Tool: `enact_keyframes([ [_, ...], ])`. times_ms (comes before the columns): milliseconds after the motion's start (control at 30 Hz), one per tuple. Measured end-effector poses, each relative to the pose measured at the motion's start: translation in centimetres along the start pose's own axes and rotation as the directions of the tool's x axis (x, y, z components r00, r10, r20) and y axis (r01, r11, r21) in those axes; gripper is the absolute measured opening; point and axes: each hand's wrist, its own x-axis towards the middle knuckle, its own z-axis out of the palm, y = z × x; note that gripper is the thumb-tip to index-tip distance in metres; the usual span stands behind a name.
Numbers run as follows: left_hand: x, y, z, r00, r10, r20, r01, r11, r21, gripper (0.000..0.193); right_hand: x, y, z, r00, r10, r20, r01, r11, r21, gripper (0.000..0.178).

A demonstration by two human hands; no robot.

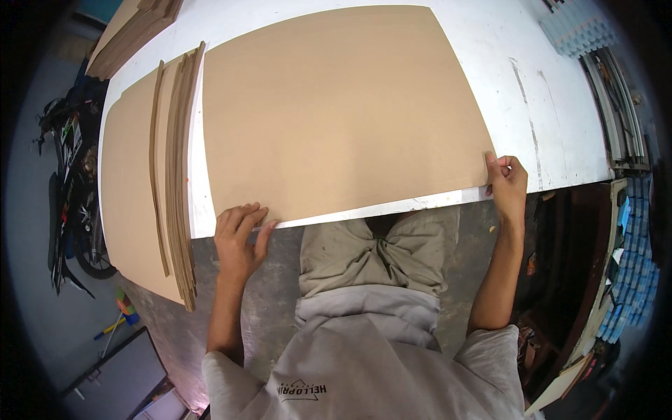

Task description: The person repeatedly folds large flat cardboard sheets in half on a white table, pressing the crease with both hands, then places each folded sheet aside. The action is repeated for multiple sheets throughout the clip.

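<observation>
The left hand [241, 241] is resting at the near left corner of the cardboard sheet [336, 119], its fingers bending over the top and its thumb standing apart from them along the near edge, leaving the grip fairly wide. The right hand [507, 182] is pinching the sheet's right edge close to the near corner, thumb and curled fingers closing narrowly on it. Both elbows are bending outward.

The sheet is lying flat on the white table [553, 133] in front of the person [378, 336], looking plain, tan and smooth, with faint shading toward its near side.

Its near edge is running close to the table's edge, a thin white strip showing between them and widening rightward. On the left, a narrow gap is separating it from a cardboard stack [129, 189], which is jutting past the table's near edge. On the right, a broader, scuffed stretch of tabletop is reaching toward some gray strips [616, 108].
</observation>
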Motion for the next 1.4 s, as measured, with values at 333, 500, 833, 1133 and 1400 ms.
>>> enact_keyframes([
  [333,-2.9,-1.3,-0.4,0.898,-0.364,-0.249,0.396,0.914,0.091,0.037,-3.3,1.4,-3.3,0.968,0.03,0.251,-0.112,0.94,0.322,0.038],
  [500,-3.2,0.7,-1.2,0.807,-0.576,-0.135,0.575,0.817,-0.045,0.041,-4.4,1.2,-2.7,0.998,-0.059,0.034,0.063,0.989,-0.136,0.033],
  [833,1.0,6.1,2.7,0.966,0.252,0.063,-0.246,0.966,-0.083,0.039,-11.3,-1.9,6.0,0.405,-0.815,0.415,0.914,0.358,-0.19,0.034],
  [1133,0.8,5.1,4.3,0.945,0.327,-0.01,-0.327,0.944,-0.05,0.032,-10.6,0.2,8.1,0.295,-0.892,0.343,0.951,0.241,-0.192,0.03],
  [1400,2.2,5.5,4.0,0.951,0.306,-0.041,-0.308,0.949,-0.071,0.026,-10.1,-1.0,8.2,0.297,-0.911,0.287,0.954,0.276,-0.115,0.028],
])
